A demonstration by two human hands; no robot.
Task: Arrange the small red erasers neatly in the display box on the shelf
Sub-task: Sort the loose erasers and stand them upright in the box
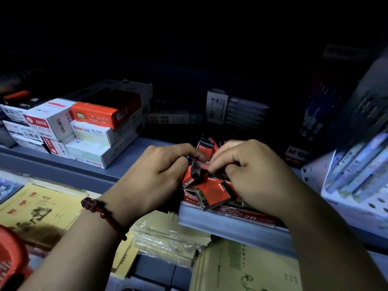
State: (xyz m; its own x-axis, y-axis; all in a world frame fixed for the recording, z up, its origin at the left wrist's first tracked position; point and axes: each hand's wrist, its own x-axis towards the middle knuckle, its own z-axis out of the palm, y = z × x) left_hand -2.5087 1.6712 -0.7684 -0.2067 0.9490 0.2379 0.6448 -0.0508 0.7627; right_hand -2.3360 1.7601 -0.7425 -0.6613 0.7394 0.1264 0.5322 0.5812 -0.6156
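Note:
Several small red and black erasers (212, 191) lie jumbled in a red display box (249, 216) at the front edge of the grey shelf (134, 148). My left hand (159, 169), with a dark bead bracelet on its wrist, curls its fingers around erasers at the box's left side. My right hand (247, 171) pinches an eraser over the middle of the box. One eraser (204, 147) sticks up between the two hands. The hands hide much of the box's inside.
Stacked red and white stationery boxes (88, 127) stand on the shelf to the left. Pen packs (231, 108) sit behind in the dark. A white rack of pens (357, 177) stands at the right. Yellow paper packs (42, 208) lie on the lower shelf.

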